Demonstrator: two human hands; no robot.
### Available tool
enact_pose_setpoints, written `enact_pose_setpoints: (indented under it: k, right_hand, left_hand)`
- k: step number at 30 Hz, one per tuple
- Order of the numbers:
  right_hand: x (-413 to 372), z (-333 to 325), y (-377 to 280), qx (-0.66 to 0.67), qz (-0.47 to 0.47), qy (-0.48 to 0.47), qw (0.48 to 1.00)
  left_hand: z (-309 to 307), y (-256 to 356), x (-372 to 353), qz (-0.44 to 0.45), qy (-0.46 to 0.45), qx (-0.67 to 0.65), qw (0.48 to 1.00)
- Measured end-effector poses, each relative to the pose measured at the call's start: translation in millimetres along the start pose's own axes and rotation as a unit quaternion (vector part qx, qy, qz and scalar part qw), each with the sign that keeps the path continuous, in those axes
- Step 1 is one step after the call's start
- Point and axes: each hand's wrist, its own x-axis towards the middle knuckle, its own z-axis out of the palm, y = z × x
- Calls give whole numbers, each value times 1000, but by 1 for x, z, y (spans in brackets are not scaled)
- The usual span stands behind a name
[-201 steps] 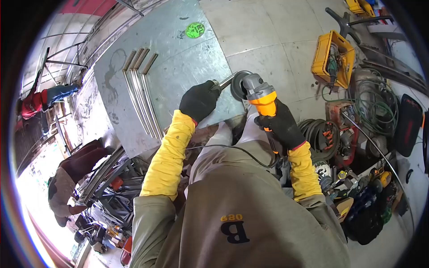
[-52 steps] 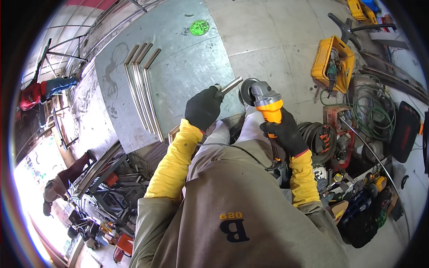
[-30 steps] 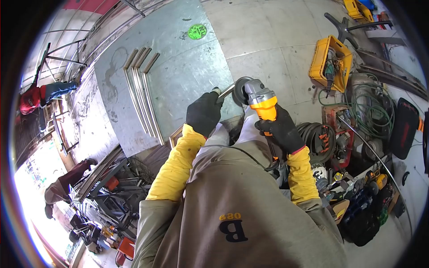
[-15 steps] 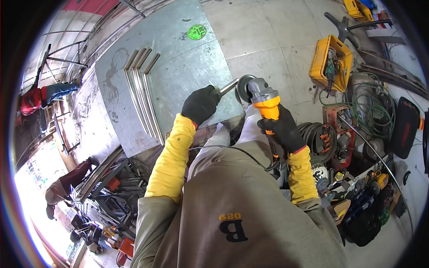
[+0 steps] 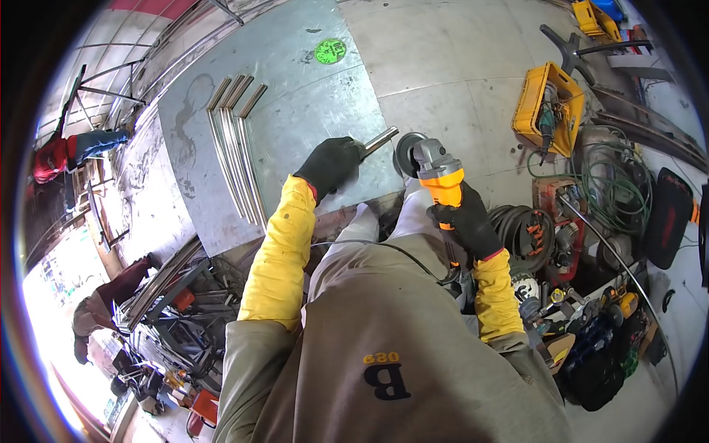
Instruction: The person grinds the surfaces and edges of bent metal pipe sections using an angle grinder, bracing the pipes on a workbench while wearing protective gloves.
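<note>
Well, the left hand (image 5: 330, 166) grips the metal tube (image 5: 380, 142) and the right hand (image 5: 468, 223) the grinder (image 5: 442, 177); between them, tip (image 5: 394, 132) and wheel (image 5: 405, 153) sit just apart — best hold tight and touch softly.

Your gloves (image 5: 332, 164) are black, your sleeve covers (image 5: 278, 255) yellow; your grinder (image 5: 443, 183) is grey and orange-yellow, the held tube (image 5: 382, 142) silvery, the sticker (image 5: 330, 51) green with black markings, and your brownish shirt (image 5: 436, 325) carries a black B and yellow digits.
</note>
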Motion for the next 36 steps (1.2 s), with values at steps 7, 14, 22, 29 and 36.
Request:
enact_pose_setpoints:
  k: [7,14,22,29,36]
  right_hand:
    - [13,4,-14,32,-22,-14,999]
    - [6,-2,-10,23,19,-31,999]
    - [-4,-14,7,95,34,25,995]
    - [-10,-16,-4,147,39,55,987]
    - [-11,-14,-7,121,44,41,991]
  left_hand:
    - [4,5,0,-70,22,-29,997]
    - [-9,11,-4,-120,-23,-81,989]
    - [4,-2,-10,-34,29,-19,999]
    - [22,-33,0,161,212,170,949]
    - [25,-34,2,123,159,107,974]
